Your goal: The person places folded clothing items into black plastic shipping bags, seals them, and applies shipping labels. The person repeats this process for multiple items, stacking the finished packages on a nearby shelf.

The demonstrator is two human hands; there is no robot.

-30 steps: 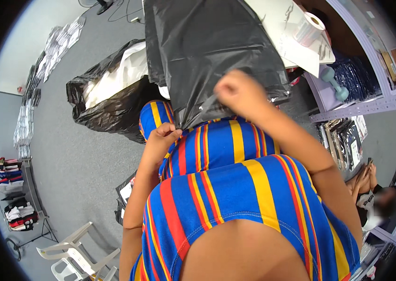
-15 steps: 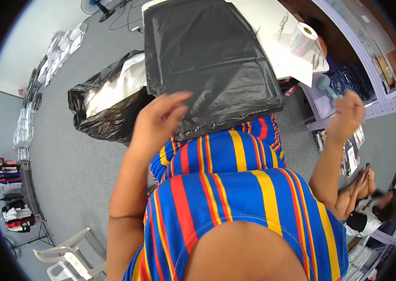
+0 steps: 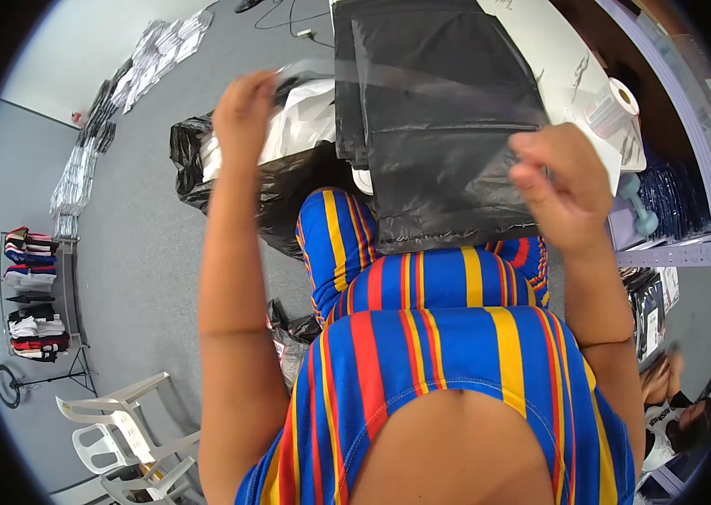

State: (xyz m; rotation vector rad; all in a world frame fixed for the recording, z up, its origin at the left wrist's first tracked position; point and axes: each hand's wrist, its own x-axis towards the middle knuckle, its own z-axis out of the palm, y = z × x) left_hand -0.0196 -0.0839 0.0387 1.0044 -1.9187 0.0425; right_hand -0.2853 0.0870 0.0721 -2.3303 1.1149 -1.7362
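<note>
Clear strip stretched between two raised hands above black plastic

The person's left hand point(image 3: 244, 118) is raised at the far left, its fingers drawn together on one end of a blurred, see-through strip point(image 3: 423, 82). The strip's long axis runs left to right above a pile of black plastic sheets point(image 3: 448, 160), its right end slanting slightly nearer. The right hand point(image 3: 562, 185) is at that end with fingers curled; whether it grips the strip cannot be told.

Beneath, the black sheets lie on the white tabletop point(image 3: 553, 34), long axis near to far, the far end leaning slightly left and the near edge reaching the person's striped clothing point(image 3: 427, 282). To their right stands a label roll point(image 3: 611, 109).

Left of the tabletop, an open black bag point(image 3: 288, 181) with white contents point(image 3: 305, 126) sits on the grey floor point(image 3: 153, 278). Farther right, a pale dumbbell point(image 3: 643, 210) rests on a shelf; near left are white chairs point(image 3: 132, 421).
</note>
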